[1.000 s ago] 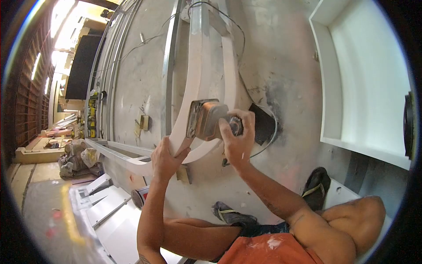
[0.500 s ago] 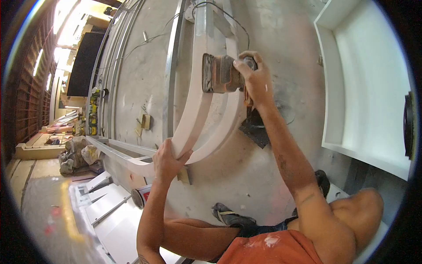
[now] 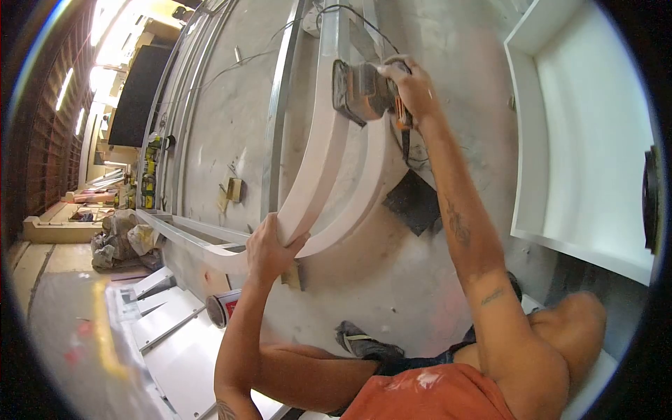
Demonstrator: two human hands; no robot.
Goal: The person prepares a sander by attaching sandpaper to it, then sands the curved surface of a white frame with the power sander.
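A curved metal frame [image 3: 318, 178], coated whitish along its bend, stands over the concrete floor. My left hand [image 3: 269, 252] is wrapped round the lower part of that bend. My right hand [image 3: 416, 91] grips a dusty orange and black power sander [image 3: 367, 91]. The sander's flat pad rests against the outer face of the frame, higher up the curve. A dark cord [image 3: 378, 31] loops near the top of the frame. Below the sander, a black square sheet [image 3: 414, 201] lies on the floor.
At right stands a white open box [image 3: 581, 140]. Straight metal tubes [image 3: 280, 105] run along the left. A small brass-coloured piece [image 3: 236, 189] lies on the floor. A can [image 3: 220, 308] and white panels [image 3: 178, 336] are at lower left, near a plastic bag [image 3: 122, 241].
My right hand has moved the sander up along the curved frame, away from me. More of the black square sheet shows. My left hand keeps its hold on the bend.
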